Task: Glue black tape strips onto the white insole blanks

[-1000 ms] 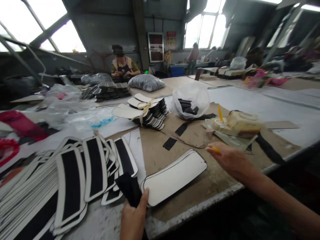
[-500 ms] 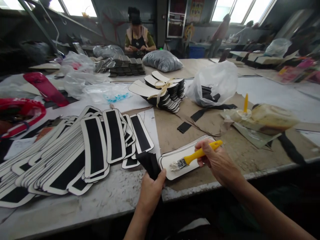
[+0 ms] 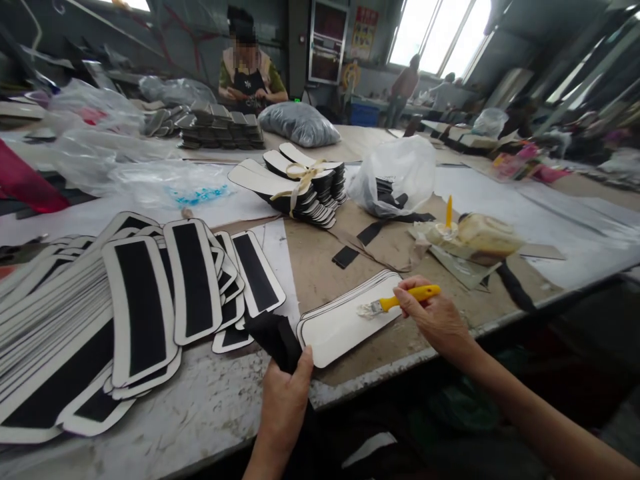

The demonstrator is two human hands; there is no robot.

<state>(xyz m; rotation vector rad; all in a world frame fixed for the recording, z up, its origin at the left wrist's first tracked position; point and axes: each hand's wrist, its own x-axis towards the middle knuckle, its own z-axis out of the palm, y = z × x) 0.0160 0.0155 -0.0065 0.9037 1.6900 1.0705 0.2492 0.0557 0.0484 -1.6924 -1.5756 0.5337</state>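
My right hand (image 3: pixel 434 319) is closed around the yellow handle of a paintbrush (image 3: pixel 400 300). Its bristles, coated in whitish paste, touch the upper face of a white curved panel (image 3: pixel 345 330), the top one of a small stack. Black fabric strips (image 3: pixel 276 339) are gripped in my left hand (image 3: pixel 287 393), whose thumb rests at the panel's near left corner. To the left lie many white panels with black strips (image 3: pixel 194 280) on them, overlapping in a fanned pile.
Behind the stack are tied bundles of panels (image 3: pixel 295 180) and a white plastic bag (image 3: pixel 395 175) with black pieces inside. A glue-stained container (image 3: pixel 487 233) stands at right beside an upright yellow handle (image 3: pixel 449 212). A person (image 3: pixel 250 77) sits across the table.
The brush has moved along the panel from near its left end toward the middle. My left hand still holds the black strips. The whole view has shifted to the right.
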